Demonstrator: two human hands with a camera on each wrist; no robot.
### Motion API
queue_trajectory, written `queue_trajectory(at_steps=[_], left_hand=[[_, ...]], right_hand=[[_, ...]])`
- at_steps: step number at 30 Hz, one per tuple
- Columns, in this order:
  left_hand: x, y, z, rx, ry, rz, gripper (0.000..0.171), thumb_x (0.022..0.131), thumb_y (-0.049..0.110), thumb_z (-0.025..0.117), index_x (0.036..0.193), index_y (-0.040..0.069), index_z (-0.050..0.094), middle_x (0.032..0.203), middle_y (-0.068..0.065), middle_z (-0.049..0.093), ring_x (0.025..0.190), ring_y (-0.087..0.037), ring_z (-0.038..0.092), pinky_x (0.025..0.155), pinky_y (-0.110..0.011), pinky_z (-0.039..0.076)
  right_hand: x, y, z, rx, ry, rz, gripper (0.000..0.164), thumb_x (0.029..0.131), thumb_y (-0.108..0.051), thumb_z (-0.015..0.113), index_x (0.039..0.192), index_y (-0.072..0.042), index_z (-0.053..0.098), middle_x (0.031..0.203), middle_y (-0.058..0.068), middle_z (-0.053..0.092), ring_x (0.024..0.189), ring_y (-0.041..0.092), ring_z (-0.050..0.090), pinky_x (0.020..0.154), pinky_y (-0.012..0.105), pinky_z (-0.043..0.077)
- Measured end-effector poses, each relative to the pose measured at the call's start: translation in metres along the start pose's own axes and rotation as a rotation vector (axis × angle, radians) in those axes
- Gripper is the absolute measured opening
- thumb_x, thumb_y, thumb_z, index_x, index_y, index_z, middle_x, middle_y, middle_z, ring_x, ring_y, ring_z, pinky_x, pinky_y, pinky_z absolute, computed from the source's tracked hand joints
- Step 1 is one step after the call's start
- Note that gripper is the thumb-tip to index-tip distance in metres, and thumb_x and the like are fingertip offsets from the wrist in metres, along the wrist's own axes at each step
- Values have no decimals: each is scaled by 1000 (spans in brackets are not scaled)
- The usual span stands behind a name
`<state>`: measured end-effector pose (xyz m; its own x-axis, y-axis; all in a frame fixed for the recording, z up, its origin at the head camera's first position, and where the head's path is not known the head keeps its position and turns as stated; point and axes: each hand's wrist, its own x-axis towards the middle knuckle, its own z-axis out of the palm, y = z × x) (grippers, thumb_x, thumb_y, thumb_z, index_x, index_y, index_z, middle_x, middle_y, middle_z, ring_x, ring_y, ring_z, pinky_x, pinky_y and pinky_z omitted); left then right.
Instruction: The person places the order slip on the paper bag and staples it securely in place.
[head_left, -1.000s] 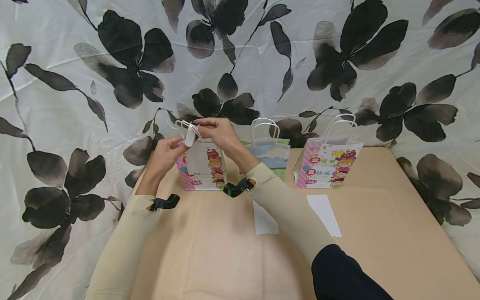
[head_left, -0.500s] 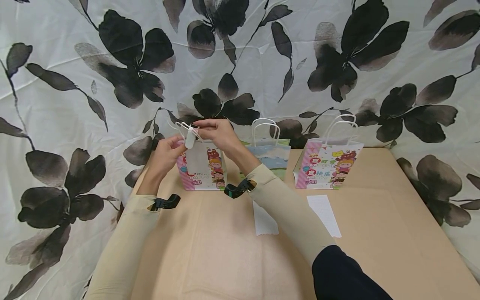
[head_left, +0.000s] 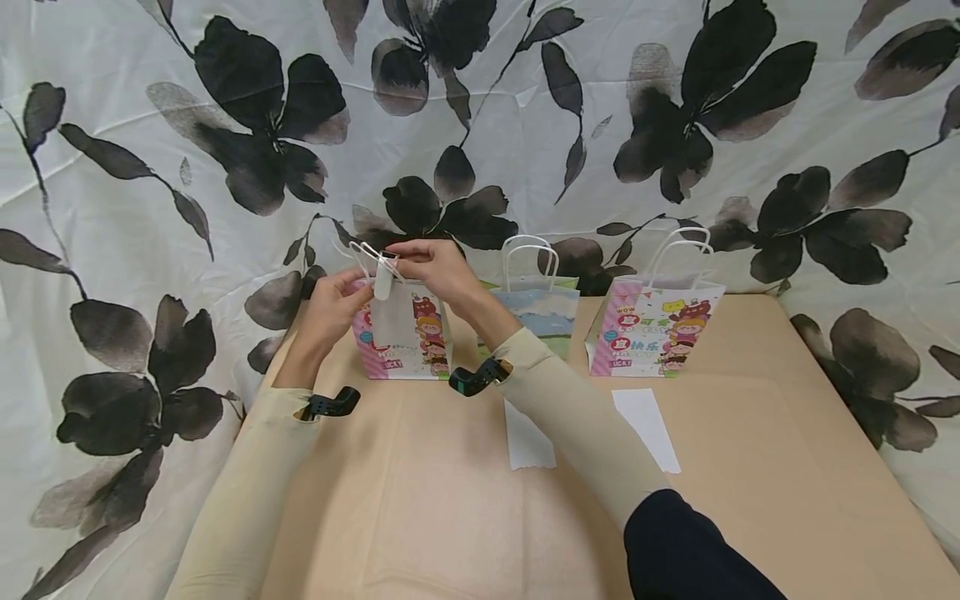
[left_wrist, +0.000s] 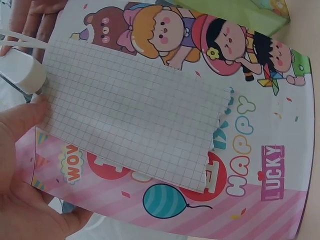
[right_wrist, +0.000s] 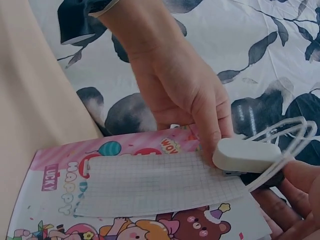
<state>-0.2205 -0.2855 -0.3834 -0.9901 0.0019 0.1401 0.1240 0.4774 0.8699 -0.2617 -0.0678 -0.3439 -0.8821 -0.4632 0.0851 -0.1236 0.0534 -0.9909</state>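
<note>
A pink and white paper gift bag (head_left: 390,362) stands at the left of the table, a sheet of grid paper (left_wrist: 135,110) lying against its front near the top. My left hand (head_left: 330,308) pinches the bag's upper edge together with the paper, thumb on the paper's end in the left wrist view. From the other side, my right hand (head_left: 438,267) holds a small white stapler (right_wrist: 247,155) at the bag's top edge, over the end of the paper. The white cord handles (right_wrist: 280,145) loop around the stapler. In the head view the right fingers partly hide the stapler.
A blue and green gift bag (head_left: 543,312) stands in the middle, partly behind the right arm. Another pink bag (head_left: 652,333) stands to its right. Two white paper slips (head_left: 528,437) lie before these bags. A flowered cloth (head_left: 540,125) hangs behind the table.
The stapler's lower end has shifted slightly to the right and down. Both hands stay almost still on the bag.
</note>
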Motion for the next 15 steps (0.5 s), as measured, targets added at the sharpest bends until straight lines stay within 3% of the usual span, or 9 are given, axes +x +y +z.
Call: queue_trajectory(at_steps=[3, 6, 10, 13, 15], left_hand=[[1, -1, -1, 16, 9, 16, 35, 104, 28, 60, 129, 4, 67, 122, -19, 68, 113, -30, 63, 98, -46, 52], [1, -1, -1, 30, 26, 25, 34, 104, 27, 60, 127, 3, 67, 117, -20, 69, 106, -27, 62, 91, -37, 53], [0, 0, 0, 45, 37, 25, 33, 103, 28, 61, 124, 4, 68, 113, -18, 70, 101, -25, 60, 87, -34, 51], [0, -1, 1, 46, 32, 38, 32, 103, 27, 61, 123, 4, 69, 112, -17, 70, 101, -23, 60, 87, -33, 51], [0, -2, 1, 43, 28, 56, 31, 103, 25, 61, 122, 2, 69, 110, -17, 69, 100, -22, 61, 86, -30, 52]], right_hand=[[-1, 2, 2, -30, -20, -14, 35, 105, -32, 56, 134, -15, 65, 129, 1, 68, 116, 17, 65, 104, 37, 49], [-3, 7, 7, -111, -42, -47, 47, 101, -40, 62, 140, -15, 59, 132, 3, 65, 118, 17, 64, 99, 35, 53], [-5, 12, 15, -373, -6, -107, 66, 87, -40, 81, 141, -14, 54, 128, 4, 66, 110, 15, 66, 85, 29, 56], [-8, 14, 20, -578, 75, -149, 67, 81, -43, 86, 134, -13, 57, 121, 3, 69, 100, 14, 66, 78, 28, 55], [-8, 15, 21, -656, 113, -166, 65, 80, -44, 86, 131, -13, 60, 117, 4, 71, 95, 15, 66, 75, 29, 54]])
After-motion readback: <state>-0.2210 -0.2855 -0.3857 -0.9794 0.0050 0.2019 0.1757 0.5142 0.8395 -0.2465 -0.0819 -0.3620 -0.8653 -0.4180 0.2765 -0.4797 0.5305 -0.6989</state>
